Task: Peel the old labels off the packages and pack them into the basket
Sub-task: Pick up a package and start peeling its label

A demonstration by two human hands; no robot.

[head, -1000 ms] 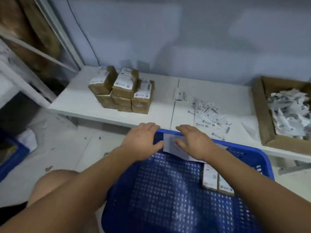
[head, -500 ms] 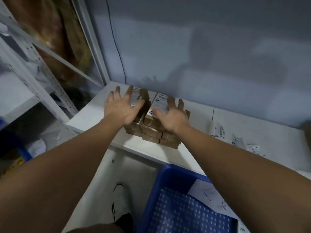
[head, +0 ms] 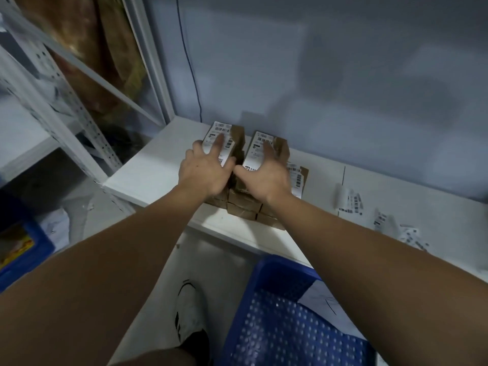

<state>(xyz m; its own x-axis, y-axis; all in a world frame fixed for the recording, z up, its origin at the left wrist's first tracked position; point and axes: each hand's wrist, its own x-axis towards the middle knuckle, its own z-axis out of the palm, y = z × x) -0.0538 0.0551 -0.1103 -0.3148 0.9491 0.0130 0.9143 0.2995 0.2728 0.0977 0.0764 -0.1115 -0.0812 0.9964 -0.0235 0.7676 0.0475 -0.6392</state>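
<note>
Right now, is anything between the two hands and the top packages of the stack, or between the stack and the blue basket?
Nothing visible. The left hand and right hand each already grip a top package. Between the stack and the blue basket lies only the bare table edge.

basket (head: 266, 307) cut off below; hands hide lower packages (head: 243, 204)
</note>
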